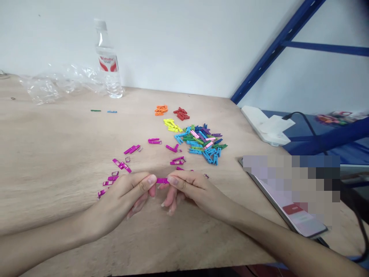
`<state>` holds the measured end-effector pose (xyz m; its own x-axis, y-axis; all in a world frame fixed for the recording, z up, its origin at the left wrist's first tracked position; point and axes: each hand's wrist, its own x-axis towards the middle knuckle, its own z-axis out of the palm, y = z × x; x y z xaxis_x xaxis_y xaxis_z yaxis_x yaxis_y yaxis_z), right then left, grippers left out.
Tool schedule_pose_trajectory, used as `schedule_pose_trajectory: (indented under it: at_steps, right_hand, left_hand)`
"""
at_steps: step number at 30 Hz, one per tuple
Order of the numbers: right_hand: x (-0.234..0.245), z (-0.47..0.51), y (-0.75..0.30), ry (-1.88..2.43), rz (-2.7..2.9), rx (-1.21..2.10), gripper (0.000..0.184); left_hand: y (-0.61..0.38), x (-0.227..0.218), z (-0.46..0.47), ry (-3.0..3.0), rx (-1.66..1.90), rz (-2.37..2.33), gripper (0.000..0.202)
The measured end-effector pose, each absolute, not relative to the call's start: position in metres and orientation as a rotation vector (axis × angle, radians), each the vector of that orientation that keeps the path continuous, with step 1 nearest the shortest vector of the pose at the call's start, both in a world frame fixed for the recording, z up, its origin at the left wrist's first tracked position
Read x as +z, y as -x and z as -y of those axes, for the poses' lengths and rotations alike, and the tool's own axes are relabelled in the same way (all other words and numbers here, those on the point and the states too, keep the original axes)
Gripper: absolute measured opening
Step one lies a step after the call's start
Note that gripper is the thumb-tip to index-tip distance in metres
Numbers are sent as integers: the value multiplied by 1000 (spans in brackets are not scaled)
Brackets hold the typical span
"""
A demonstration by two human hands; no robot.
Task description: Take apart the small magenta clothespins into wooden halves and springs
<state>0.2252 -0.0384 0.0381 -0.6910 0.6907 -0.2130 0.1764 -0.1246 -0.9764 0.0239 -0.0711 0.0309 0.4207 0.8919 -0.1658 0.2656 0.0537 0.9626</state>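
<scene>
The left hand and right hand pinch a magenta clothespin between thumbs and forefingers (the other fingers curl loosely clear), a close, level grip that suits so small a piece.

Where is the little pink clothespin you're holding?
In the head view, the magenta clothespin is pinched between the left hand and right hand, just below the other magenta clothespins on the plywood table.

From where I stand, the label on the water bottle has a dark word across its top, too small and blurred to read, above a red mark. The phone on the desk shows a red button, its lettering unreadable too.
</scene>
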Motion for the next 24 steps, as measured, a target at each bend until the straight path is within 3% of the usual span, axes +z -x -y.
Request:
schedule_pose_trajectory:
  at_steps: [16,24]
  right_hand:
    - [35,43,-221,1045,1775,1844,42]
    - [34,39,-224,873,1678,2091,40]
  left_hand:
    - [-28,32,74,-1679,633,-1248,46]
    - [-17,32,66,-2158,655,-1322,35]
